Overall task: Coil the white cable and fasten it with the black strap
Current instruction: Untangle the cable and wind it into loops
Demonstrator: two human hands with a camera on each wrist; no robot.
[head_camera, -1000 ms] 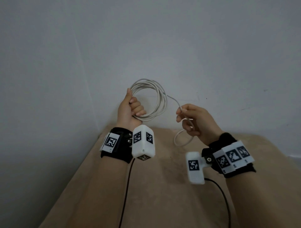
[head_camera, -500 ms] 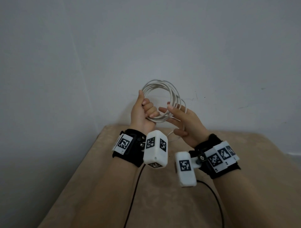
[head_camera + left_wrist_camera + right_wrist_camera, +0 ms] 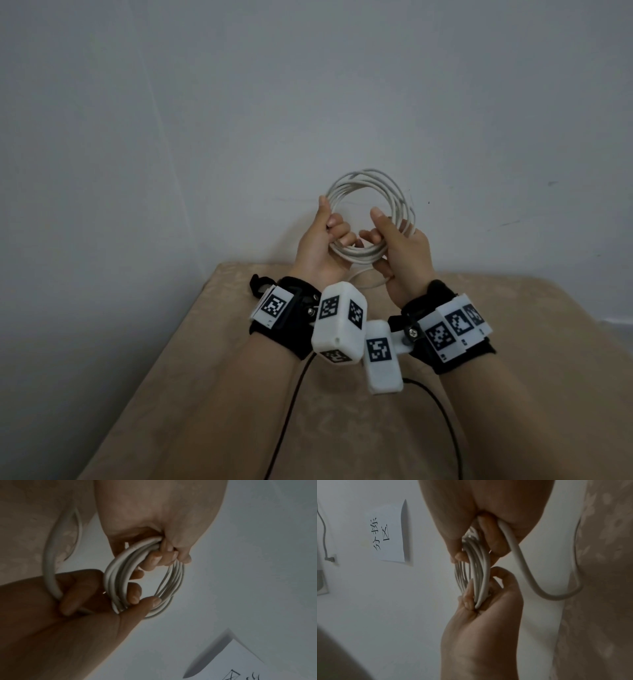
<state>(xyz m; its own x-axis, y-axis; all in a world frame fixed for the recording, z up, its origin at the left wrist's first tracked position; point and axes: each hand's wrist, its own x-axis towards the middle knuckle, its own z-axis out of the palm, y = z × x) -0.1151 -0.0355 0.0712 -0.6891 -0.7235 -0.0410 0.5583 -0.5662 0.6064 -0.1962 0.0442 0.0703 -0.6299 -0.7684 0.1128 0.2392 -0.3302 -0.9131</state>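
I have the white cable (image 3: pixel 371 212) wound into a round coil of several turns and held up in the air in front of the wall (image 3: pixel 308 85), above the far edge of the beige cloth-covered table (image 3: pixel 342 428). My left hand (image 3: pixel 317 250) grips the coil's lower left side, thumb raised along the outer turns and the other fingers curled through the ring. My right hand (image 3: pixel 402 255) grips the lower right side, thumb up inside the ring and fingers wrapped round the bundled turns (the left wrist view shows its fingertips (image 3: pixel 135 596) pressing the strands together). One loose length of the cable drops out of the right fist, loops down below both hands and runs off over the cloth. Both hands sit close together at the bottom of the coil, knuckles nearly touching. On the wall, in the right wrist view, hangs a sheet of paper (image 3: pixel 388 534) with handwritten characters. I see no black strap in any view.
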